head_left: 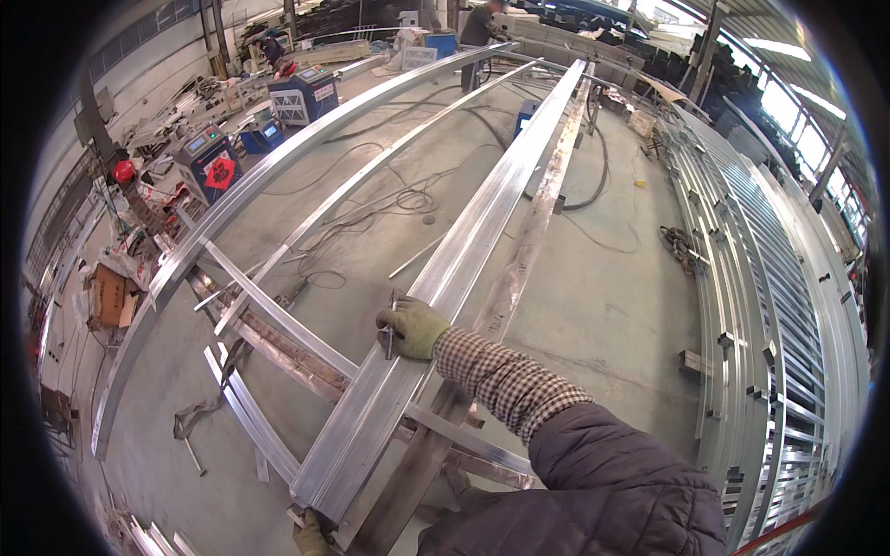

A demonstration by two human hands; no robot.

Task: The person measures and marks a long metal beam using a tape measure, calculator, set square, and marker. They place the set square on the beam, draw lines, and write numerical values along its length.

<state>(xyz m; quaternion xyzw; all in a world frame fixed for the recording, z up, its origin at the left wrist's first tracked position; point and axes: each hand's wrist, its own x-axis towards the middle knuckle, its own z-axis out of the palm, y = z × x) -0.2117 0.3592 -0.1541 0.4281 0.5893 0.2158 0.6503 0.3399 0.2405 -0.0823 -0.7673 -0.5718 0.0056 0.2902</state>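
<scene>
A long silver metal profile (482, 218) with lengthwise grooves runs from just before me to the far end. My right hand (414, 327), in a green work glove, rests on its top face. Its fingers are closed round a thin silver rod-like tool (389, 326), which lies across the profile's left edge; its exact kind is unclear. At the profile's near end, my gloved left hand (312, 536) is partly hidden below the edge. Its fingers appear closed by the corner, around something I cannot make out.
Metal crossbars (278, 320) support the work. A long curved beam (278, 162) spans the left. Stacked metal profiles (742, 306) fill the right. Cables (408, 199) loop over the floor. Machines with screens (204, 157) stand far left, and another person (479, 26) is at the far end.
</scene>
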